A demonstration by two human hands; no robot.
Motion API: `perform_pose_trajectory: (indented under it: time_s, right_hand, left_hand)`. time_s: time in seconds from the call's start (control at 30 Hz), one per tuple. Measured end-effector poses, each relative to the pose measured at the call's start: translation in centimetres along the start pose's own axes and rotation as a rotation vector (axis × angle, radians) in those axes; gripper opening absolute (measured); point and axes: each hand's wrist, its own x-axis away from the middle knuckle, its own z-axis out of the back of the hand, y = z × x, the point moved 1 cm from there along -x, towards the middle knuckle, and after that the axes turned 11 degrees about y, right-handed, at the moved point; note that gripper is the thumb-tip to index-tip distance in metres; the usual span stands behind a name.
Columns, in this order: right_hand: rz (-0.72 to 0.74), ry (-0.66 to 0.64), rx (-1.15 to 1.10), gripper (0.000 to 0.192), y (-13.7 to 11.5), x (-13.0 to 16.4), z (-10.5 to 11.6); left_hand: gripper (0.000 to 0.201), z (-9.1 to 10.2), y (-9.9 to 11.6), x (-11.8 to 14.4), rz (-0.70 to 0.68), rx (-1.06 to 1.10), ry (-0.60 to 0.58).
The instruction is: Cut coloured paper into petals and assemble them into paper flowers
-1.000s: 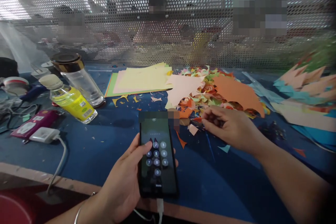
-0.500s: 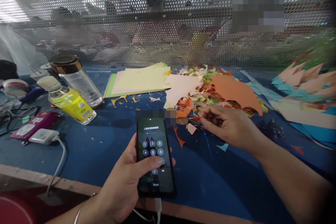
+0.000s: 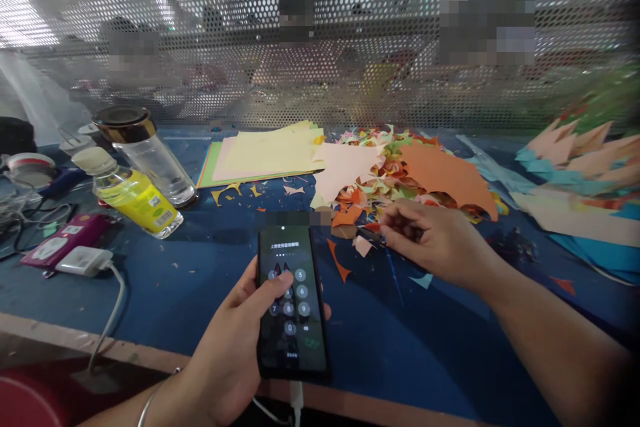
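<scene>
Thumb slid up the phone (image 3: 291, 303); paper scraps (image 3: 385, 180) crowd beyond.

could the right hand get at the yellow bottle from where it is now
Probably not directly. The right hand rests by the paper scraps, while the yellow bottle lies far across the blue table. The left hand, holding the phone, sits between them, so it would have to cross over.

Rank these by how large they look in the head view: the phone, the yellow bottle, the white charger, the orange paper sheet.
1. phone and orange paper sheet: about alike; the phone is much nearer the camera, so I do not rank them.
2. yellow bottle
3. white charger
The left hand holds the phone.
</scene>
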Motion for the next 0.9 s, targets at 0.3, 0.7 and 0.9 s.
perform_pose_trajectory:
  time_s: [0.3,0.7,0.9]
  right_hand:
    - [-0.002,0.000,-0.009,0.020,0.3,0.1,-0.1]
    - [-0.034,-0.007,-0.038,0.023,0.7,0.2,-0.3]
    - [-0.034,-0.006,-0.033,0.024,0.5,0.1,-0.2]
  left_hand:
    - [0.047,0.5,-0.1,-0.1,-0.006,-0.029,-0.059]
    - [0.057,1.1,-0.2,-0.1,-0.060,-0.126,-0.172]
    - [0.059,1.1,-0.3,-0.3,-0.072,-0.127,-0.189]
